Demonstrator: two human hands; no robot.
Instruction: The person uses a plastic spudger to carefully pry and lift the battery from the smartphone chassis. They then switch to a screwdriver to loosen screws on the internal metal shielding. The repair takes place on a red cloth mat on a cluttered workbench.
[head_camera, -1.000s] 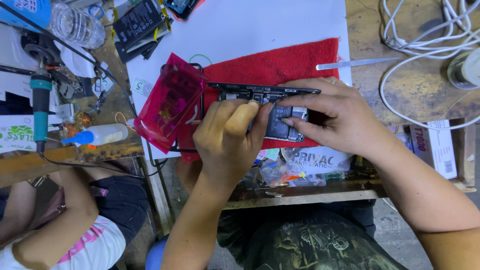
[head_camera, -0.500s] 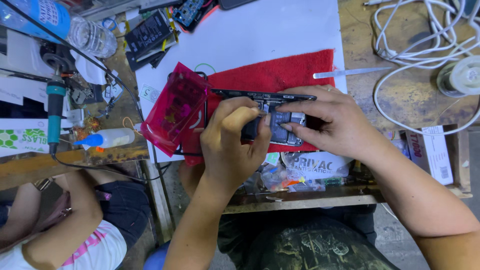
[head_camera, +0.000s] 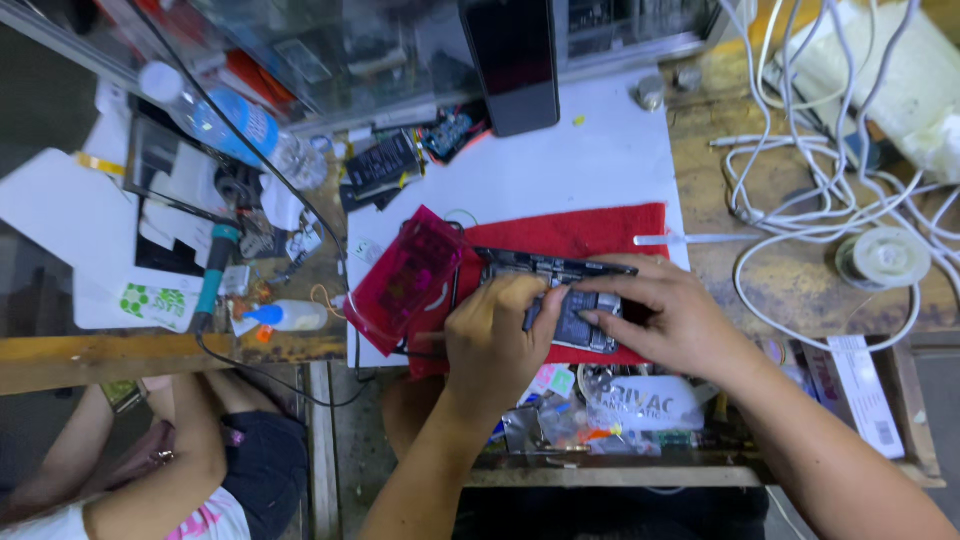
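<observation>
Opened dark rectangular phone body with bare circuitry (head_camera: 575, 318) lying on a red rectangular towel cloth (head_camera: 580, 240), at the cloth's near edge. Left hand (head_camera: 492, 340) curled over the phone body's left half, fingers bent down onto its innards; whether something thin is pinched between those fingertips cannot be told. Right hand (head_camera: 672, 318) clasping the phone body's right end, thumb pressed on the exposed board, fingers wrapped along the far rim.

Just left of the cloth, overlapping its corner: a translucent pink-red plastic pouch (head_camera: 405, 280), tilted. Beneath the cloth and reaching beyond it, a white flat mat sheet (head_camera: 590, 165). Beyond the cloth, at the mat's far edge: a black glossy rectangular slab, screen-like, standing up (head_camera: 512, 62). Just right of the cloth's far corner: a slim pale plastic stick tool (head_camera: 700, 239). Further right of the cloth: a tangle of white cables (head_camera: 800, 180) and a small round spool of pale wire (head_camera: 882, 257), on a worn wooden bench top (head_camera: 750, 290).

Well left of the cloth: a teal-handled iron-like tool (head_camera: 212, 275) with a dark cord, a small white squeeze bottle with a blue nozzle (head_camera: 285, 316), and a clear plastic water bottle with a blue label (head_camera: 225, 120). Left of and nearer than the cloth, below the bench edge: another person's bare arm (head_camera: 150, 460).
</observation>
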